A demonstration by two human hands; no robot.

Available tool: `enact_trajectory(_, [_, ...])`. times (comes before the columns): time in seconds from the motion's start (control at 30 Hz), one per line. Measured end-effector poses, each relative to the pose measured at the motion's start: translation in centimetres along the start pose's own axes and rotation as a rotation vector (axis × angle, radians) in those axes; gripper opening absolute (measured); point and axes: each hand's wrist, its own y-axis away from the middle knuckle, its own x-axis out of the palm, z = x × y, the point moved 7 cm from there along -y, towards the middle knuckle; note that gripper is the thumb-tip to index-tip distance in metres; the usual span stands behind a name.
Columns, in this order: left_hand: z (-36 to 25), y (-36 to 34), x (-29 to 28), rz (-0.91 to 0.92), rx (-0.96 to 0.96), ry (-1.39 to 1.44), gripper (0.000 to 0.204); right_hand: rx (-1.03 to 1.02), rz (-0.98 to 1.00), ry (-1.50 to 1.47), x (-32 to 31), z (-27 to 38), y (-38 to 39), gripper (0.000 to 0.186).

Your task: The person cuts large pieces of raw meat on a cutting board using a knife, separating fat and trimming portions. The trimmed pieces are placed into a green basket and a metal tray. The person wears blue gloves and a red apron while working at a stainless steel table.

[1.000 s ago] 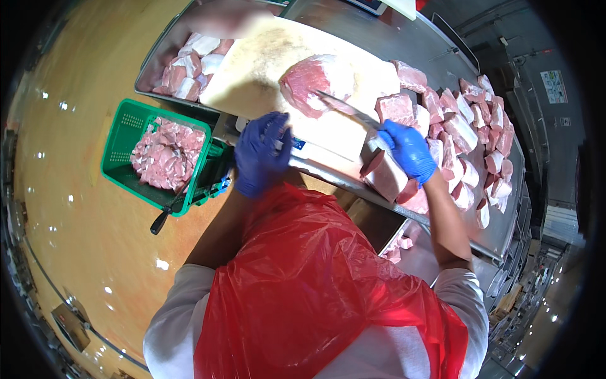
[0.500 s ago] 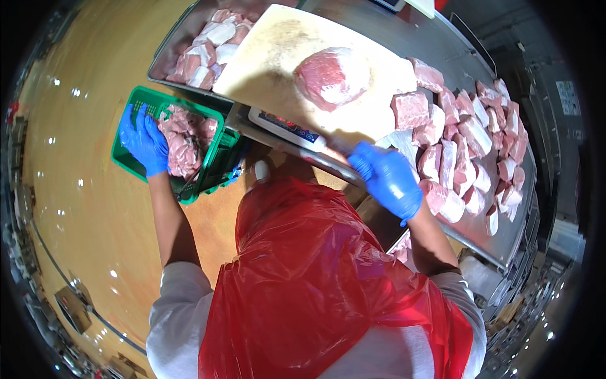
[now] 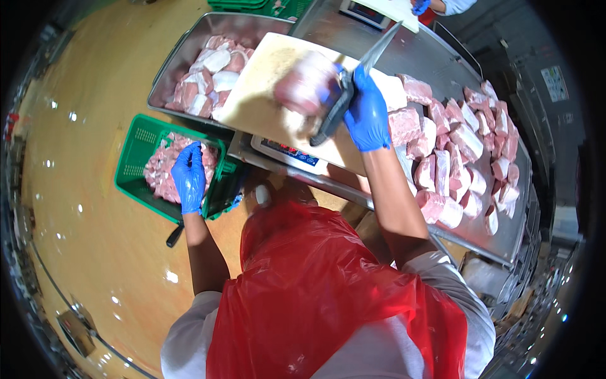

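Note:
My right hand (image 3: 367, 114), in a blue glove, grips a black-handled knife (image 3: 382, 47) over the cutting board (image 3: 252, 101). Its blade points up and away to the right. Close against that hand is a large chunk of raw meat (image 3: 303, 82), smeared by motion. My left hand (image 3: 189, 175), gloved in blue too, is over the green basket (image 3: 142, 202), above small meat trimmings (image 3: 158, 165). Its fingers are drawn together; whatever they hold, if anything, is hidden.
A metal tub (image 3: 167, 82) of meat pieces stands beside the board's left end. Several cut meat blocks (image 3: 467, 142) cover the steel table's right side. A scale (image 3: 284, 151) sits under the board's near edge. Another person's gloved hand (image 3: 420, 6) shows at the far edge.
My right hand has moved up onto the board, and the knife now shows in it. The meat chunk has shifted left. My left hand has gone from spread to drawn together, moving right.

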Motion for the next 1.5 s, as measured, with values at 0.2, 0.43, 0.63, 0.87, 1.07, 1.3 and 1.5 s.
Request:
enact_trajectory(0.2, [-13.0, -1.9, 3.7, -0.102, 0.304, 0.077, 0.019, -0.425, 0.483, 0.038, 9.9, 13.3, 4.6, 0.036])
enact_trajectory(0.43, [-29.0, 18.2, 22.5, 0.973, 0.927, 0.273, 0.039, -0.350, -0.463, 1.191, -21.7, 15.2, 17.2, 0.037])
enact_trajectory(0.63, [-23.1, 32.1, 42.2, 1.035, 1.512, -0.577, 0.072, -0.147, -0.830, 0.757, -36.2, 7.6, 34.8, 0.031])
enact_trajectory(0.87, [-26.6, 32.6, 52.8, 1.452, 1.348, -0.699, 0.118, -0.117, -1.041, 0.497, -39.7, -1.0, 44.6, 0.030])
enact_trajectory(1.07, [-25.2, 29.1, 55.0, 1.421, 0.836, -0.339, 0.095, -0.112, -0.971, 0.447, -38.6, -1.1, 42.4, 0.029])
enact_trajectory(1.3, [-29.8, 22.7, 40.1, 1.473, -0.080, 0.338, 0.061, -0.132, -0.890, 0.626, -40.4, 1.7, 39.0, 0.028])
enact_trajectory(1.5, [-32.0, 3.3, 29.3, 1.064, 0.428, 0.017, 0.068, -0.120, -0.765, 0.737, -41.1, 5.2, 32.6, 0.029])
